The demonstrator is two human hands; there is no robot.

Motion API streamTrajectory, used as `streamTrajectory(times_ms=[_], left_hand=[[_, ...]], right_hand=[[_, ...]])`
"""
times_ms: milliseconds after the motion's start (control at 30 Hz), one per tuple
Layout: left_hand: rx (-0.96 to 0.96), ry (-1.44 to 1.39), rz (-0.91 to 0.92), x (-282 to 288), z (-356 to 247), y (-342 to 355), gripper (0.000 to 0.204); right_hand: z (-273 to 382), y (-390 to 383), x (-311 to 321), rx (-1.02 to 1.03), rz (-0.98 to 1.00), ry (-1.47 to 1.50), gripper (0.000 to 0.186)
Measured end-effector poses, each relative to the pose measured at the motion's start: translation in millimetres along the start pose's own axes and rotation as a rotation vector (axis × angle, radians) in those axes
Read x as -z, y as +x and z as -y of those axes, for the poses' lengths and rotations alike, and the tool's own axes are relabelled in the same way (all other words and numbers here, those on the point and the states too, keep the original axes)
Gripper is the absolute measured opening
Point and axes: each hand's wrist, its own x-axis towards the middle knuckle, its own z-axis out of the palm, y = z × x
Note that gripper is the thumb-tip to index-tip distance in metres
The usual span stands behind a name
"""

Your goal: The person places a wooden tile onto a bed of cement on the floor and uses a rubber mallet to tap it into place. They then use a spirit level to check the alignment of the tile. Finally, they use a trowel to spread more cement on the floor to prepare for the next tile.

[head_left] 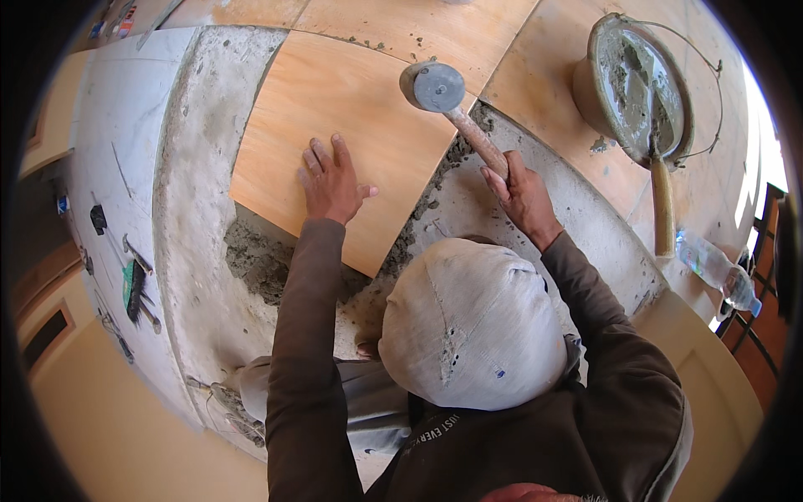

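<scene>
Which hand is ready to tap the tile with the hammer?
Probably the right hand: it already grips the mallet by its handle, head raised over the tile. The left hand lies flat on that tile, fingers spread, holding nothing.

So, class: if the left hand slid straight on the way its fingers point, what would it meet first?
The left hand lies flat on the tile, fingers pointing up the picture. Going on, it would cross bare tile, then probably meet the joint with the next tile. The mallet sits off to the right.
</scene>
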Motion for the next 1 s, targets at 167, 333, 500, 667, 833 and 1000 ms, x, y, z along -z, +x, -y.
streamTrajectory(times_ms=[167,333,500,667,833,1000], left_hand=[[0.043,0.001,0.015,9,7,4,0.114],[0.069,-0.048,0.061,10,-1,-3,0.114],[0.101,-0.024,0.135,11,-8,2,0.113],[0.100,-0.055,0.050,7,3,-4,0.115],[0.082,-0.077,-0.017,0,1,-1,0.110],[0.016,-0.157,-0.164,-11,8,-4,0.110]], right_hand=[[14,28,36,-0.062,0.125,0.127,0.038],[-2,1,31,-0.013,-0.066,0.206,0.035],[15,27,46,-0.116,0.122,0.061,0.038],[19,-13,21,0.037,-0.017,0.188,0.036],[15,-9,11,0.048,0.189,-0.001,0.033],[52,-29,27,0.075,0.115,0.055,0.035]])
